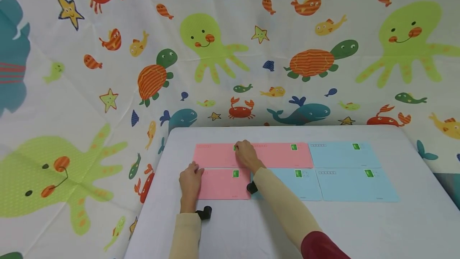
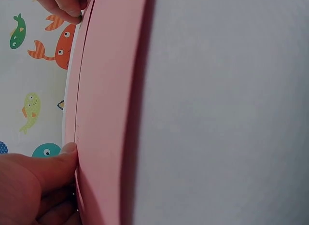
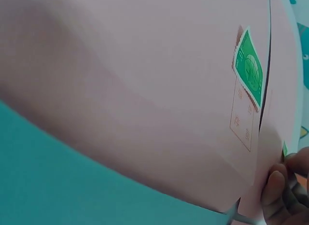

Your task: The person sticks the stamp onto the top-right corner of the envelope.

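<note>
Pink envelopes with green stamps lie in the head view. My left hand (image 1: pixel 190 181) is at the left end of the pair on the left, thumb and curled fingers pinching a pink envelope edge where the upper envelope (image 1: pixel 215 156) meets the lower pink envelope (image 1: pixel 224 187). My right hand (image 1: pixel 247 155) pinches the right end of the upper left envelope beside its partly covered stamp. In the right wrist view its fingertips (image 3: pixel 275 184) press close together; the lower envelope's stamp (image 3: pixel 248 68) shows nearby. A third pink envelope (image 1: pixel 284 157) lies right of this hand.
Several blue envelopes (image 1: pixel 345 156) lie to the right in two rows, edge to edge with the pink ones. The right forearm (image 1: pixel 287 207) crosses over one blue envelope. A white-covered table (image 1: pixel 237 231) carries them; a sea-animal curtain (image 1: pixel 230 67) hangs behind and at left.
</note>
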Motion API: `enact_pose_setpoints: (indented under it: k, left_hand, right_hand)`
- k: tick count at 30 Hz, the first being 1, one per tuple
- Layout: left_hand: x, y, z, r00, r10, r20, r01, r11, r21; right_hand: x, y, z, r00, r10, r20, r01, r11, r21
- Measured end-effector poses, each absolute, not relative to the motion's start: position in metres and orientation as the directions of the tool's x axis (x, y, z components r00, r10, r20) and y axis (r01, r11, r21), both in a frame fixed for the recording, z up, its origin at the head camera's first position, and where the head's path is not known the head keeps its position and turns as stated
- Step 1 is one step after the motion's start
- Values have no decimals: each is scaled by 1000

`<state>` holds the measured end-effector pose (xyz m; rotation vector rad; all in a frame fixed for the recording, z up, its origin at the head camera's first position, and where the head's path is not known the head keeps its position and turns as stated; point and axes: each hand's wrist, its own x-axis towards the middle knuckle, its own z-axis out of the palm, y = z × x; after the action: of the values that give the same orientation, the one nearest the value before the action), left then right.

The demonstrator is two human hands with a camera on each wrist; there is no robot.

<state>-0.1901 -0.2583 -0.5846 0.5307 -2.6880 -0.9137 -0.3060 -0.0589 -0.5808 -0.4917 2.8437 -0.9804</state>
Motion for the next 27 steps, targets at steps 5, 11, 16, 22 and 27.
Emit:
enact_pose_setpoints:
  k: [5, 11, 16, 22, 27]
  left_hand:
    - [-187, -257, -583, -901, -421, 108, -263, 726, 636]
    - [-187, -256, -584, -899, -420, 123, -253, 729, 636]
    - [-190, -256, -587, -899, -416, 139, -244, 738, 630]
    - [-189, -258, -587, -898, -418, 136, -244, 730, 638]
    - [-188, -260, -588, -898, -416, 145, -237, 734, 637]
  right_hand:
    - [-305, -58, -579, -937, -350, 21, -297, 761, -577]
    - [-305, -56, -581, -933, -358, 23, -302, 748, -591]
    - [-304, -53, -582, -930, -366, 21, -303, 737, -604]
    - [-304, -49, -581, -935, -355, 3, -267, 696, -667]
    - [-304, -47, -580, -940, -340, -37, -220, 684, -695]
